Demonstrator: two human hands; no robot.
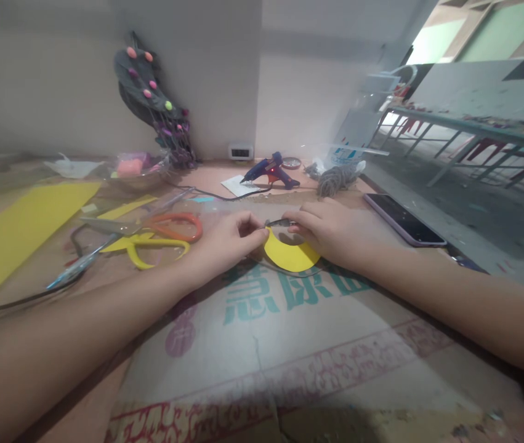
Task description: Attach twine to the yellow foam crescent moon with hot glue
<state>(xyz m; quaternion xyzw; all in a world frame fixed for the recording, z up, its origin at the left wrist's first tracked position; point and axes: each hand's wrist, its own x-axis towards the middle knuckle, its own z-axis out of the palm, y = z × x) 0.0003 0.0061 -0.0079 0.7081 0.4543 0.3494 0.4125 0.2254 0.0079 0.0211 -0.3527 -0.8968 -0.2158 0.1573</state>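
A yellow crescent-shaped foam cutout [289, 253] lies on a printed cardboard sheet [262, 344]. My left hand [225, 243] pinches its left tip with thumb and fingers closed. My right hand [330, 231] rests on the cutout's right side, fingers curled. Between the two hands a small dark thin object [279, 222] is held at the cutout's top edge; what it is I cannot make out.
Orange-handled scissors [169, 226] and yellow-handled scissors [151, 249] lie to the left, beside a large yellow foam sheet [16, 234]. A blue glue gun [271, 171] and a ball of twine [338, 178] sit behind. A phone [403, 219] lies to the right. A dark feathered decoration [151, 104] leans on the wall.
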